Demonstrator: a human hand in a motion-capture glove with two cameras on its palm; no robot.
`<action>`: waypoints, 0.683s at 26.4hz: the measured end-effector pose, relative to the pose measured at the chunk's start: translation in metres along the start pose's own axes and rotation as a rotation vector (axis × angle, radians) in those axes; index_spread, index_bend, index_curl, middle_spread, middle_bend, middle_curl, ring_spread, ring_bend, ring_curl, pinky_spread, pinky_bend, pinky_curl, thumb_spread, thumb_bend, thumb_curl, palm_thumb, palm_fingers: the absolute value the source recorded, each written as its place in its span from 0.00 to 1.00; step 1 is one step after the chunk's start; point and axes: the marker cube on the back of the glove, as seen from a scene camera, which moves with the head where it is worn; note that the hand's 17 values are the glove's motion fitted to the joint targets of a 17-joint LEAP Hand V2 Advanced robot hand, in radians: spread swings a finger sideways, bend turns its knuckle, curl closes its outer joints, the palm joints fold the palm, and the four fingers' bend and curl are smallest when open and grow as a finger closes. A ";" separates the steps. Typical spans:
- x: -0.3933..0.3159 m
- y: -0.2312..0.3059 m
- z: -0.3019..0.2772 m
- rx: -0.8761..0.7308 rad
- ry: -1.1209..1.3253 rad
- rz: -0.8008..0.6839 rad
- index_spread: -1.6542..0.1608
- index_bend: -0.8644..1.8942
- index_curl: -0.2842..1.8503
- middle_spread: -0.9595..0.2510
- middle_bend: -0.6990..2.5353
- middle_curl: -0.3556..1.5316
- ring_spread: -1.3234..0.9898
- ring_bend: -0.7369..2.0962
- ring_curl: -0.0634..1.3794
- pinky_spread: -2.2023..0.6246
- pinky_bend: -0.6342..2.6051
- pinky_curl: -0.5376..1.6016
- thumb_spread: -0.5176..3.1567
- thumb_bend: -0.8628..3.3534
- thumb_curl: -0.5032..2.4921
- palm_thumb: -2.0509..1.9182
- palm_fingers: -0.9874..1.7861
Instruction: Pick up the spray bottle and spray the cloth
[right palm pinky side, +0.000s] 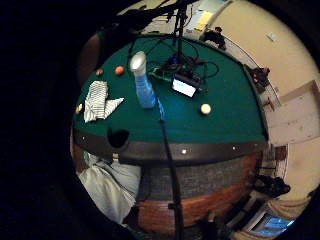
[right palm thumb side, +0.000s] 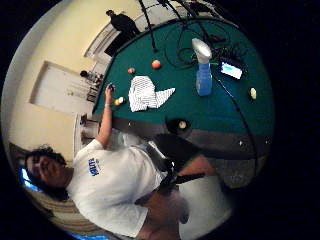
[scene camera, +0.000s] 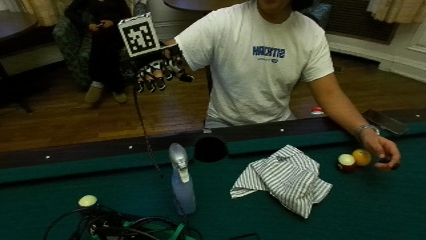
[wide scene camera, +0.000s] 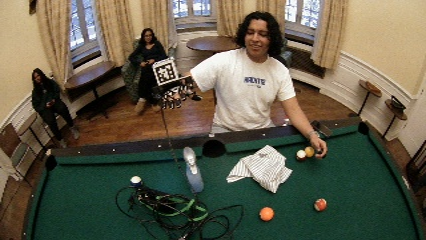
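Gloved hand raised, bottle untouched

Outside view: the black-gloved right hand (scene camera: 158, 70) hung relaxed, holding nothing, well above the green felt table (scene camera: 53, 185); wide view: the upright pale-blue plastic spray bottle (wide scene camera: 193, 172) stood left of the striped crumpled cloth (wide scene camera: 261, 167); a careless reach could topple it.

Spray bottle (scene camera: 182, 182): pale blue translucent body, grey-white trigger head, standing upright on the green felt, well below and in front of the raised gloved right hand (scene camera: 158, 67); not touching it.

Cloth (scene camera: 284, 179): white with dark stripes, crumpled flat on the felt, between the bottle and the bare left hand (scene camera: 383, 150).
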 end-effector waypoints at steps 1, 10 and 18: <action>0.000 -0.001 0.001 0.003 0.000 -0.004 0.81 0.34 0.14 0.76 0.30 0.22 0.56 0.37 0.08 0.82 0.33 0.30 0.25 0.25 0.19 0.60 0.50; 0.009 0.009 0.017 -0.096 0.030 0.031 0.73 0.35 0.17 0.73 0.31 0.28 0.54 0.39 0.15 0.85 0.35 0.35 0.34 0.24 0.22 0.62 0.47; 0.015 0.011 0.024 -0.107 0.055 0.047 0.71 0.35 0.18 0.72 0.31 0.30 0.54 0.40 0.18 0.85 0.35 0.37 0.38 0.22 0.23 0.63 0.46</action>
